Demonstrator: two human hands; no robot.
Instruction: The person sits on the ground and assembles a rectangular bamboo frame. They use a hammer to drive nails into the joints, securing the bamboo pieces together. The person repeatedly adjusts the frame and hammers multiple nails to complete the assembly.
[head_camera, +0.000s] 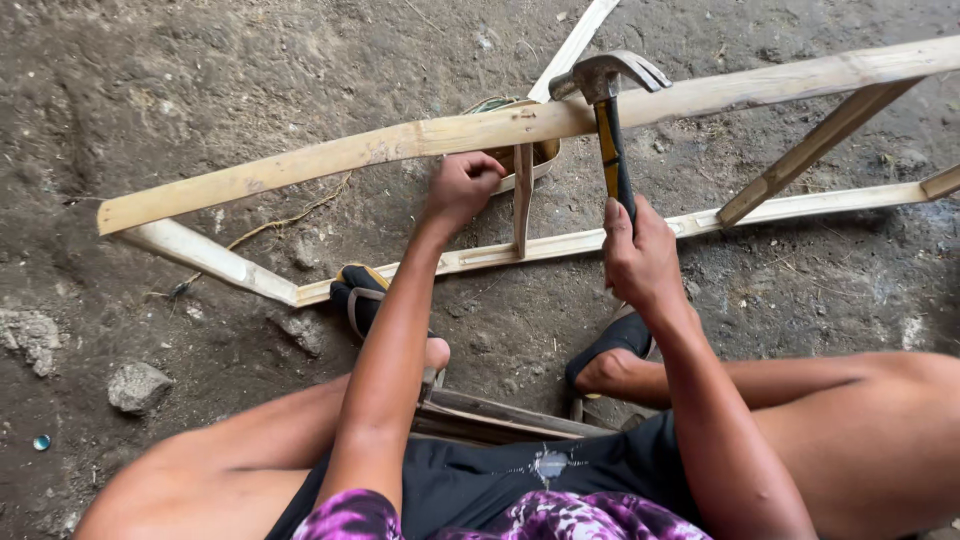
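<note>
My right hand (640, 255) grips the black-and-yellow handle of a claw hammer (606, 90), whose steel head rests against the long upper wooden bar (330, 155) of a frame lying on the dirt. My left hand (462, 188) is closed just below that bar, fingers pinched beside the short upright slat (522, 198) that joins the upper bar to the lower bar (560, 245). Whether a nail sits in the fingers is too small to tell.
A diagonal brace (815, 148) joins the two bars at the right. A thin slat (578, 42) runs off behind. My sandalled feet (610, 350) and bare knees frame the bottom, over wooden pieces (490, 415). Stones (138, 387) lie on the dirt at the left.
</note>
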